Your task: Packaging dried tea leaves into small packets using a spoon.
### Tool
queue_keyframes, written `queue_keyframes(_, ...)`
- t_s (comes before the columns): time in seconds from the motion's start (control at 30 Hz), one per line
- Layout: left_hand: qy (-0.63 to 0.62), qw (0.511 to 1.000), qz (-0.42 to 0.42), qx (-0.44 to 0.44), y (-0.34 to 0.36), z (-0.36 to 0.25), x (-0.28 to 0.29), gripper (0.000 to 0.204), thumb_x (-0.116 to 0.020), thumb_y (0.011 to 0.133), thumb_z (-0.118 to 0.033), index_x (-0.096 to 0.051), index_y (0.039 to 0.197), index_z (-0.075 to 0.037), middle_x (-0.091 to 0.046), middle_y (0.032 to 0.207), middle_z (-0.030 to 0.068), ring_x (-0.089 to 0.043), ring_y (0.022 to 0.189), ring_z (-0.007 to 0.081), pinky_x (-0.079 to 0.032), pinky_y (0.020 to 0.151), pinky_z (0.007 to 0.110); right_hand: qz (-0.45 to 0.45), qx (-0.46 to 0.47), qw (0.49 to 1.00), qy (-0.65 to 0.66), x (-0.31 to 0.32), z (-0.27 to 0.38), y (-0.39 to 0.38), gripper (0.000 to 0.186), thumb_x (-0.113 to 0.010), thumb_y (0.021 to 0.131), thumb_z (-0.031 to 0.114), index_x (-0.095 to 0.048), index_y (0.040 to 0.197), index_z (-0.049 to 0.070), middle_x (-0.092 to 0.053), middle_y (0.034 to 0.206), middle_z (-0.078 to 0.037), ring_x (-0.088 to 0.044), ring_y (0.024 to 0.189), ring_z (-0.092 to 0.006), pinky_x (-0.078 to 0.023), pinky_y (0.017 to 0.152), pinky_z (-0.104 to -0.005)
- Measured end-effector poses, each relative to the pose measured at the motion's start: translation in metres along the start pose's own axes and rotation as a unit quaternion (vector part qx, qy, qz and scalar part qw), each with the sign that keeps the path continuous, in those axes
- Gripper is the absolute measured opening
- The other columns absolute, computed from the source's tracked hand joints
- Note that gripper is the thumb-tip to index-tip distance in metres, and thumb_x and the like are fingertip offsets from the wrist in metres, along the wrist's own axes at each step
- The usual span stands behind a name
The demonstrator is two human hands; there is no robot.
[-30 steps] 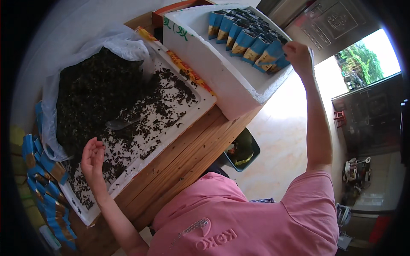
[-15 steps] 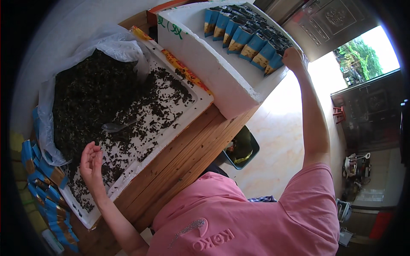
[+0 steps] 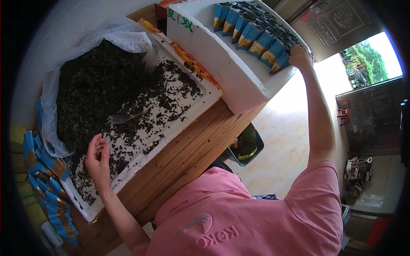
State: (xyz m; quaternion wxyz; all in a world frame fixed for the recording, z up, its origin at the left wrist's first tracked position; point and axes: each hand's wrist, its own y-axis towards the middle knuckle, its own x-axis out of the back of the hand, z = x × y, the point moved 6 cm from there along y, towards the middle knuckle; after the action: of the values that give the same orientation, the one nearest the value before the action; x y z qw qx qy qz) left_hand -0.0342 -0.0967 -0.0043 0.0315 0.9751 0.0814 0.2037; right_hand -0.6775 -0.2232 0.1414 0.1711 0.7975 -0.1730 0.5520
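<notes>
Leftmost on my feed, loose blue packets [image 3: 48,183] lie beside leaves [image 3: 94,85] on a tray [image 3: 209,91]; my left hand [image 3: 98,163] hovers half-curled, seemingly empty, near a spoon [image 3: 118,119]; rightward, a foam box [image 3: 213,57] holds upright packets [image 3: 259,44], my right hand [image 3: 300,57] at the row's end, its grip unclear to me

I wear a pink shirt [image 3: 265,213] of soft cloth, with some folds. On its front is a curved emblem [image 3: 203,222], set with many small silvery stones along one part. Directly to the right of this emblem there are raised letters [image 3: 222,238], in the same pink as the cloth. Well to the right of the emblem is my right sleeve [image 3: 314,181], which is short and ends above the elbow. Beyond the emblem, past the shirt's edge, a dark cloth [image 3: 222,165] is partly visible. Both my forearms are bare.
</notes>
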Motion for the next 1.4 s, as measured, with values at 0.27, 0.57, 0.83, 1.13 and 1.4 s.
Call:
queue_keyframes(0.27,0.019,1.000,-0.015,-0.017,-0.001,-0.007,-0.002,0.033,-0.064,0.089,-0.008,-0.059,0.121,-0.002,-0.063,0.097,0.0039,-0.055,0.082,0.0084,-0.046,0.075,0.022,-0.053,0.046,0.997,-0.021,0.005,0.009,-0.011,0.018,-0.061,0.079,0.005,-0.073,0.093,0.006,-0.067,0.108,-0.014,-0.056,0.112,-0.0294,-0.039,0.097,-0.0523)
queue_keyframes(0.57,0.055,0.998,-0.004,-0.021,-0.001,-0.008,-0.003,0.032,-0.062,0.091,-0.009,-0.059,0.123,-0.004,-0.063,0.099,0.0031,-0.057,0.089,0.0094,-0.046,0.078,0.023,-0.031,-0.011,0.998,-0.046,0.001,0.008,-0.007,0.019,-0.060,0.081,0.006,-0.073,0.096,0.006,-0.067,0.110,-0.015,-0.059,0.113,-0.0306,-0.039,0.098,-0.0513)
queue_keyframes(0.83,0.050,0.998,-0.029,-0.036,-0.004,-0.008,0.004,0.032,-0.062,0.091,-0.008,-0.059,0.123,-0.002,-0.063,0.098,0.0030,-0.058,0.087,0.0096,-0.046,0.079,0.023,-0.032,0.019,0.999,-0.019,0.008,0.012,-0.011,0.027,-0.057,0.080,0.009,-0.069,0.104,0.007,-0.066,0.111,-0.018,-0.060,0.113,-0.0345,-0.041,0.097,-0.0546)
queue_keyframes(1.13,0.022,0.996,-0.065,-0.065,-0.004,-0.021,-0.001,0.031,-0.066,0.085,-0.002,-0.062,0.116,0.000,-0.065,0.092,0.0057,-0.058,0.081,0.0107,-0.048,0.075,0.025,-0.217,0.163,0.962,0.041,0.029,0.032,-0.014,0.016,-0.061,0.071,0.017,-0.064,0.075,0.002,-0.063,0.079,-0.020,-0.064,0.080,-0.0392,-0.047,0.065,-0.0484)
queue_keyframes(1.4,0.049,0.997,-0.047,-0.034,-0.007,-0.010,0.007,0.032,-0.063,0.092,-0.011,-0.060,0.122,-0.002,-0.064,0.100,0.0038,-0.058,0.088,0.0108,-0.047,0.080,0.025,-0.052,0.054,0.997,0.002,0.026,0.048,-0.022,0.021,-0.063,0.080,0.016,-0.071,0.096,0.006,-0.067,0.108,-0.019,-0.063,0.106,-0.0361,-0.048,0.090,-0.0464)
